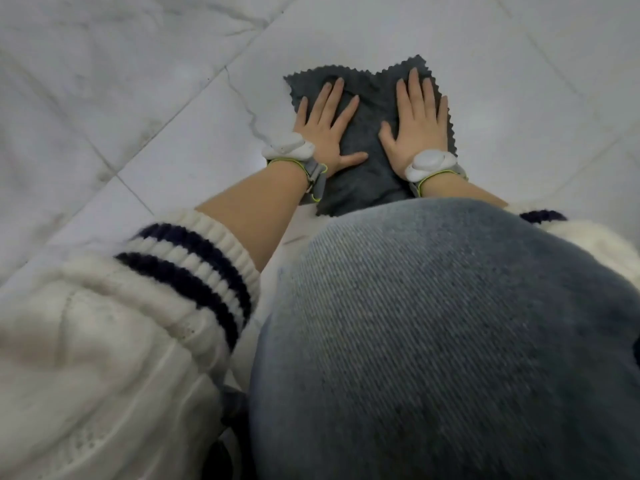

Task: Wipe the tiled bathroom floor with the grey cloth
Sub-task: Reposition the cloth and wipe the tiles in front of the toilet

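A dark grey cloth (pixel 372 109) with zigzag edges lies flat on the pale marbled floor tiles (pixel 173 81). My left hand (pixel 327 128) presses flat on the cloth's left half, fingers straight and spread. On the right half my right hand (pixel 417 123) presses down the same way, fingertips near the far right corner. Each wrist carries a white device on a grey strap. The cloth's near edge is hidden behind my knee.
My knee in blue denim (pixel 450 323) fills the lower right of the view. A white knitted sleeve with dark stripes (pixel 187 268) covers my left forearm. Grout lines (pixel 173 114) run diagonally across the tiles around the cloth.
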`<move>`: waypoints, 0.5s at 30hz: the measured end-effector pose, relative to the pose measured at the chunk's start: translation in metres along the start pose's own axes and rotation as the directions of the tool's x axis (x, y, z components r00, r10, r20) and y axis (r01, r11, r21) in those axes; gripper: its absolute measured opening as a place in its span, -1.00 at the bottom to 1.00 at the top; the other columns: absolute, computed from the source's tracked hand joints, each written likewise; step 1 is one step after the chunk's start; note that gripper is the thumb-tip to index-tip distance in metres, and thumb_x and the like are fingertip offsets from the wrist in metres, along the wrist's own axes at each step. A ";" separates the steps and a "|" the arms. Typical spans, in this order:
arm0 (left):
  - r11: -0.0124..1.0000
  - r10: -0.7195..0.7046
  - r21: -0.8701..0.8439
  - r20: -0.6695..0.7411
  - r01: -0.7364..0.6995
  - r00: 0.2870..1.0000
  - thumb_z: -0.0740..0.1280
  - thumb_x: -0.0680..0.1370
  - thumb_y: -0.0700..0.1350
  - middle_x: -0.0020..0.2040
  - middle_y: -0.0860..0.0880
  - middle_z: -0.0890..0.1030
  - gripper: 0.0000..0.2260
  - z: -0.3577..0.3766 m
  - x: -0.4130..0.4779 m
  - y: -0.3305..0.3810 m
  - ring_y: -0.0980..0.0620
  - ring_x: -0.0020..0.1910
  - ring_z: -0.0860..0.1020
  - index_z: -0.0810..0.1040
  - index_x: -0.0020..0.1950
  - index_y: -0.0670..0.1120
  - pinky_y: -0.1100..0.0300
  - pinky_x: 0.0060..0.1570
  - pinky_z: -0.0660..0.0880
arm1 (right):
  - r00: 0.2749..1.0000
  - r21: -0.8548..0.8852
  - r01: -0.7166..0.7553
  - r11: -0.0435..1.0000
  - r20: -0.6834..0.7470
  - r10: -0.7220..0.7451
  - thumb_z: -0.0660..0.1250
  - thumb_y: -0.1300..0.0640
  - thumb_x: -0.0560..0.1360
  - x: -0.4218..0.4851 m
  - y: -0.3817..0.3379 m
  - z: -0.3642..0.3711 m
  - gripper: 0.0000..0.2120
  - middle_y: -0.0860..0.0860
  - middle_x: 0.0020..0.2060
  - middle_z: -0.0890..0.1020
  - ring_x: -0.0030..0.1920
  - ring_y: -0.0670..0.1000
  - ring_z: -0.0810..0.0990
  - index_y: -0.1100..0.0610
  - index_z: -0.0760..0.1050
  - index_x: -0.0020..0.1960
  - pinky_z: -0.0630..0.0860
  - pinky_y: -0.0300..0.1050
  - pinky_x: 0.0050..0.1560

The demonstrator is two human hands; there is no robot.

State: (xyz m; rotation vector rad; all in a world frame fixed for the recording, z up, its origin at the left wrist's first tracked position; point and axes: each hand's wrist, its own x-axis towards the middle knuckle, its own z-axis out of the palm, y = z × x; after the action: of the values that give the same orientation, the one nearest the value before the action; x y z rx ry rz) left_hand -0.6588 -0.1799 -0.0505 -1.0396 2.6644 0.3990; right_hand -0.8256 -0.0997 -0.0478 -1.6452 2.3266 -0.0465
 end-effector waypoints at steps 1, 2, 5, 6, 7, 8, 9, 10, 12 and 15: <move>1.000 0.006 0.000 -0.003 -0.006 1.000 0.08 0.46 0.40 0.56 -0.11 -0.11 -0.19 -0.001 0.003 -0.001 -0.09 0.53 -0.12 -0.09 0.55 0.01 -0.14 0.44 -0.17 | 1.000 -0.006 0.001 1.000 0.002 -0.001 0.03 -0.06 0.55 0.002 0.000 -0.001 -0.38 0.10 0.54 -0.03 0.52 0.14 -0.06 0.14 -0.03 0.53 -0.14 0.15 0.48; 1.000 0.011 -0.003 -0.007 -0.011 1.000 0.07 0.46 0.40 0.56 -0.12 -0.11 -0.19 -0.001 0.006 -0.003 -0.10 0.53 -0.11 -0.09 0.55 0.01 -0.15 0.43 -0.16 | 1.000 -0.013 0.000 1.000 0.003 0.000 0.02 -0.06 0.54 0.004 0.001 -0.001 -0.37 0.10 0.54 -0.02 0.52 0.14 -0.06 0.14 -0.03 0.53 -0.14 0.15 0.48; 1.000 0.014 0.001 -0.035 -0.014 0.999 0.06 0.45 0.40 0.56 -0.14 -0.08 -0.19 -0.003 0.011 -0.004 -0.13 0.53 -0.10 -0.06 0.55 0.00 -0.16 0.43 -0.16 | 1.000 -0.018 -0.002 1.000 -0.006 0.002 0.01 -0.07 0.54 0.008 0.000 -0.004 -0.37 0.10 0.54 -0.03 0.52 0.14 -0.07 0.13 -0.03 0.54 -0.14 0.14 0.48; 1.000 0.012 -0.002 -0.036 -0.012 0.999 0.06 0.45 0.40 0.56 -0.15 -0.08 -0.19 -0.004 0.012 -0.004 -0.13 0.53 -0.10 -0.06 0.55 -0.01 -0.17 0.43 -0.15 | 1.000 -0.014 -0.002 1.000 -0.001 0.002 0.01 -0.06 0.54 0.010 -0.001 -0.005 -0.38 0.10 0.54 -0.03 0.52 0.14 -0.07 0.13 -0.03 0.54 -0.15 0.14 0.48; 1.000 0.006 -0.003 -0.038 -0.007 0.999 0.06 0.45 0.40 0.56 -0.15 -0.09 -0.19 -0.004 0.011 -0.004 -0.13 0.53 -0.10 -0.07 0.55 -0.01 -0.18 0.43 -0.15 | 1.000 -0.015 -0.003 1.000 0.001 0.003 0.01 -0.06 0.55 0.009 -0.001 -0.006 -0.38 0.10 0.54 -0.04 0.52 0.14 -0.07 0.14 -0.04 0.54 -0.15 0.14 0.48; 1.000 0.003 0.003 -0.043 -0.003 0.999 0.06 0.45 0.40 0.56 -0.15 -0.10 -0.19 -0.006 0.012 -0.004 -0.13 0.53 -0.11 -0.07 0.55 -0.01 -0.18 0.43 -0.16 | 1.000 -0.022 0.001 1.000 -0.006 -0.001 0.02 -0.05 0.55 0.010 -0.002 -0.008 -0.38 0.10 0.54 -0.04 0.52 0.14 -0.08 0.14 -0.04 0.54 -0.15 0.15 0.48; 1.000 -0.002 0.001 -0.038 0.002 0.999 0.06 0.45 0.40 0.56 -0.15 -0.10 -0.19 -0.004 0.011 -0.003 -0.13 0.53 -0.11 -0.08 0.55 -0.01 -0.18 0.43 -0.16 | 1.000 -0.025 0.000 1.000 0.000 0.000 0.02 -0.04 0.56 0.009 -0.002 -0.007 -0.38 0.10 0.54 -0.05 0.52 0.14 -0.08 0.15 -0.05 0.54 -0.15 0.15 0.48; 1.000 -0.010 -0.005 -0.033 0.010 0.999 0.07 0.45 0.39 0.56 -0.16 -0.11 -0.19 -0.003 0.011 -0.001 -0.13 0.53 -0.12 -0.09 0.55 -0.02 -0.18 0.43 -0.17 | 1.000 -0.023 -0.002 1.000 0.010 0.003 0.02 -0.04 0.56 0.009 -0.002 -0.008 -0.38 0.11 0.54 -0.05 0.52 0.14 -0.09 0.15 -0.06 0.54 -0.15 0.15 0.48; 0.999 -0.039 -0.001 -0.030 0.039 0.999 0.07 0.46 0.39 0.55 -0.17 -0.10 -0.18 0.004 0.006 0.005 -0.14 0.53 -0.12 -0.09 0.55 -0.03 -0.17 0.43 -0.17 | 1.000 -0.024 0.000 1.000 0.031 0.000 0.02 -0.04 0.57 0.007 -0.002 -0.006 -0.38 0.11 0.53 -0.06 0.52 0.14 -0.09 0.16 -0.06 0.54 -0.14 0.16 0.48; 0.996 -0.087 0.026 -0.058 0.089 0.995 0.06 0.45 0.41 0.55 -0.18 -0.07 -0.17 0.011 -0.004 0.013 -0.13 0.53 -0.09 -0.07 0.55 -0.03 -0.16 0.43 -0.14 | 0.999 -0.024 0.007 1.000 0.040 -0.006 0.03 -0.05 0.57 0.002 -0.001 -0.005 -0.38 0.11 0.53 -0.06 0.52 0.14 -0.09 0.16 -0.06 0.54 -0.15 0.15 0.48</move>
State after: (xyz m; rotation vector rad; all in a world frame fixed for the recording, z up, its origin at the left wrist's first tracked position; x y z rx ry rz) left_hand -0.6638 -0.1648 -0.0574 -1.1716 2.6534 0.3173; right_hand -0.8267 -0.1027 -0.0433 -1.6499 2.3006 0.0126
